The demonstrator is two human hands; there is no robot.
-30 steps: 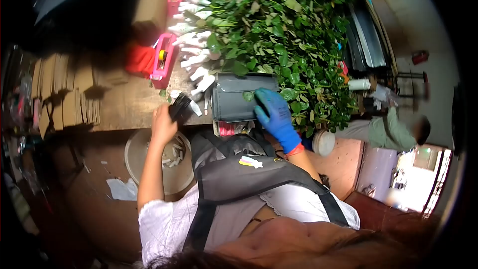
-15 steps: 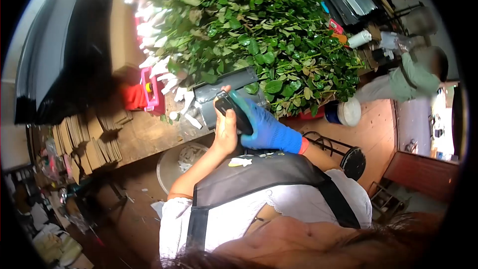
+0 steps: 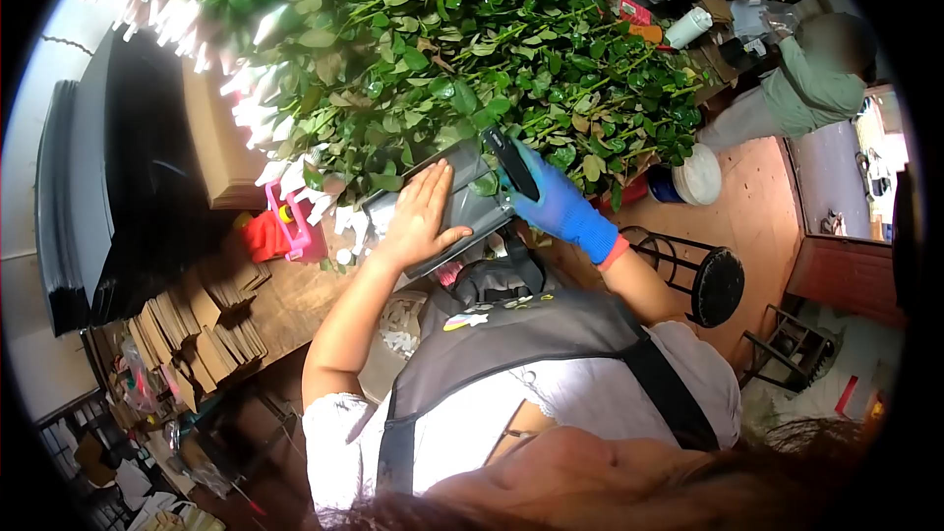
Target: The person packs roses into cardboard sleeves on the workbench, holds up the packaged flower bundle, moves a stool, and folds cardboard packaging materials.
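Observation:
My bare left hand (image 3: 425, 211) lies flat, fingers stretched out, on a dark grey folded sheet (image 3: 470, 205) at the front of the leafy stems. In my gloved right hand (image 3: 549, 199) is a black stapler-like tool (image 3: 510, 161), gripped at the right end of that sheet. Green leafy stems (image 3: 442, 59) lie in a large heap just beyond both hands. Many of their left ends carry white sleeves (image 3: 265, 118). A few leaves touch the sheet.
At the left stand dark sheets (image 3: 128, 167) and stacked cardboard pieces (image 3: 202, 329). A pink holder (image 3: 295, 226) sits on the wooden table (image 3: 295, 305). To the right are a black stool (image 3: 718, 285), a white bucket (image 3: 698, 175) and a person in green (image 3: 811, 88).
The black tool has passed from my left hand to my gloved right hand, which has moved up and right. My left hand has flattened onto the sheet. The view has shifted.

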